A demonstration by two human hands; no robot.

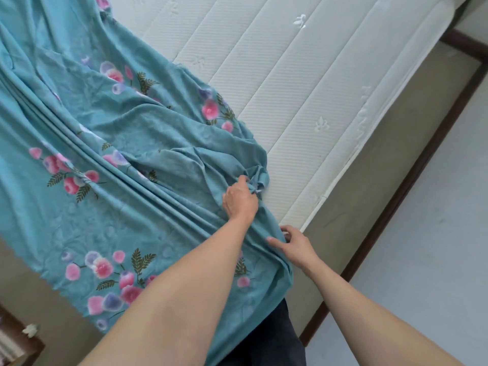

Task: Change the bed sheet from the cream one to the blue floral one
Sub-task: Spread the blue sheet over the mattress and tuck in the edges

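Note:
The blue floral sheet [111, 143] lies rumpled over the left part of the bed, with long folds running toward me and its near end hanging down by my legs. The bare white quilted mattress [277, 75] shows on the right. My left hand [240, 199] is closed on a bunched fold of the sheet at its right edge. My right hand [290, 243] rests on the sheet's edge at the mattress corner, fingers spread. No cream sheet is in view.
A beige bed base [369, 180] with a dark wooden frame [412, 178] runs along the right. Pale floor [435, 247] lies beyond it. A wooden shelf corner [18, 342] sits at the bottom left. My dark trousers [269, 339] are against the bed.

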